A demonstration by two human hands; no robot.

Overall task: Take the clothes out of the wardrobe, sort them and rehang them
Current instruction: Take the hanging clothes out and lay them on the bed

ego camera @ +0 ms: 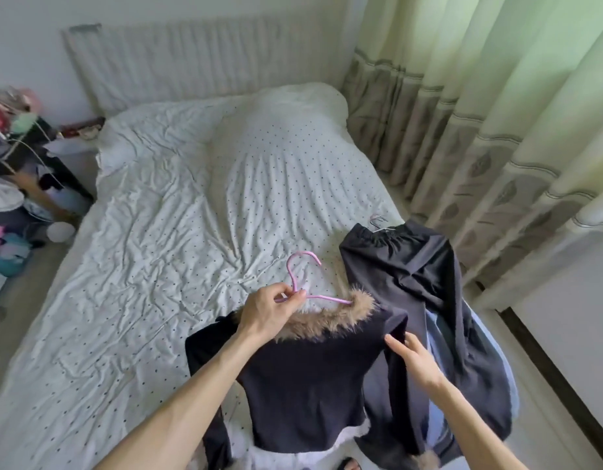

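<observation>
A dark top (303,381) with a tan fur collar (324,320) hangs on a pink hanger (302,276) above the near end of the bed. My left hand (269,310) pinches the hanger at the base of its hook. My right hand (412,361) touches the top's right shoulder with fairly straight fingers. To the right, dark trousers (415,276) with an elastic waist lie on the bed on a metal hanger (378,222), over a pale blue garment (497,347).
The bed (150,252) has a creased white dotted sheet. A cluttered stand with clothes and bags (11,157) is at the left. Green and beige curtains (480,130) hang along the right, with floor between them and the bed.
</observation>
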